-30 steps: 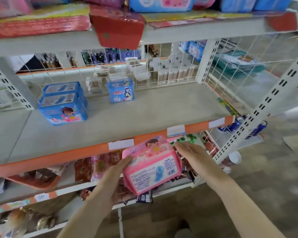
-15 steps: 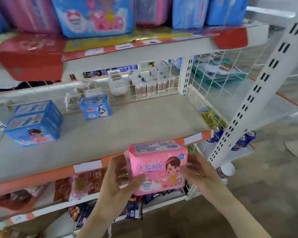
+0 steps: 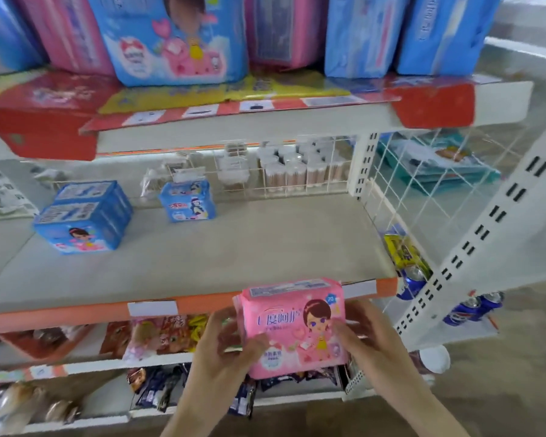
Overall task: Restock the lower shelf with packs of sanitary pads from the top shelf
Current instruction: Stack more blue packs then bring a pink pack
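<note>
Pink pack of sanitary pads (image 3: 292, 326) held upright between both hands, printed face toward the viewer, just in front of the orange front edge of the lower shelf (image 3: 202, 247). The left hand (image 3: 224, 348) grips the pack's left side, thumb across the lower front; the right hand (image 3: 364, 339) grips the right side, fingers curled round its edge. Compared with a second ago, the pack has been turned from a tilted, back-label-up pose to square and face-forward, and has risen so that its top now overlaps the shelf edge. This suggests orientation is done and the step in hand is placement.

On the lower shelf, a stack of blue packs (image 3: 82, 216) stands at 10 o'clock from the held pack, and a single blue pack (image 3: 188, 200) at 11 o'clock, both well apart from it; bare shelf lies directly beyond at 12 o'clock. Larger pink and blue packs (image 3: 177, 39) crowd the top shelf (image 3: 234, 124) above.

The likely next move is a forward push over the lip, lifting enough that the base clears the orange edge.
</note>
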A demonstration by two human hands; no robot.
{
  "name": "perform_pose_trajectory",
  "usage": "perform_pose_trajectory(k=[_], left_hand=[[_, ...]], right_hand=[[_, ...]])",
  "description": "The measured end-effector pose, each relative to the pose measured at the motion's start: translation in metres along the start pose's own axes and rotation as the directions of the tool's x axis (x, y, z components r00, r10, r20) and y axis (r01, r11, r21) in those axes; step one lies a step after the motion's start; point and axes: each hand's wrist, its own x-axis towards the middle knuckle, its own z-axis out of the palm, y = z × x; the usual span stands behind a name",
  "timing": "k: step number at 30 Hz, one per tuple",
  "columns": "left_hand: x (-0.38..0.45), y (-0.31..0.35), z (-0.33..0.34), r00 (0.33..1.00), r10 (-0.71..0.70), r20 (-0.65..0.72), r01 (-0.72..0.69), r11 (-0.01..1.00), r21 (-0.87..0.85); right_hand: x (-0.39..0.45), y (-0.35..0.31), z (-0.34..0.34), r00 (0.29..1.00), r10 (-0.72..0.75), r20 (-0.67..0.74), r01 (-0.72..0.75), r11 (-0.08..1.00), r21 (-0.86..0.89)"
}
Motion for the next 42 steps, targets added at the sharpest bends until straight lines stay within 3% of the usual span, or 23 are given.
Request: perform_pose_trajectory(k=[9,14,19,22,26,34,42], left_hand=[[0.036,-0.001,-0.03,0.993,0.026,-0.119,-0.03,0.999,-0.034],[0.078,-0.006,-0.035,1.0,0.026,0.009,-0.024,0.992,-0.12],[0.125,-0.008,-0.031,0.991,0.046,0.125,-0.055,0.996,0.063],[0.147,-0.002,-0.032,0.976,0.08,0.204,-0.084,0.996,0.012],[0.188,-0.002,-0.035,0.988,0.092,0.124,-0.102,0.992,0.073],[0.251,-0.003,-0.036,0.985,0.028,0.168,-0.059,0.981,0.185],[0.282,-0.001,-0.023,0.99,-0.034,0.139,0.01,0.985,0.17]], right_hand=[[0.051,-0.017,0.047,0.997,-0.071,0.017,0.072,0.997,-0.016],[0.072,-0.024,0.052,0.991,-0.089,-0.096,0.083,0.994,-0.07],[0.096,-0.031,0.05,0.979,-0.024,-0.202,0.006,0.996,-0.09],[0.115,-0.045,0.053,0.961,-0.014,-0.275,-0.011,0.996,-0.087],[0.147,-0.048,0.057,0.979,-0.034,-0.203,0.009,0.993,-0.121],[0.222,-0.024,0.054,0.953,-0.103,-0.285,0.024,0.963,-0.268],[0.263,-0.02,0.039,0.979,-0.14,-0.148,0.08,0.933,-0.35]])
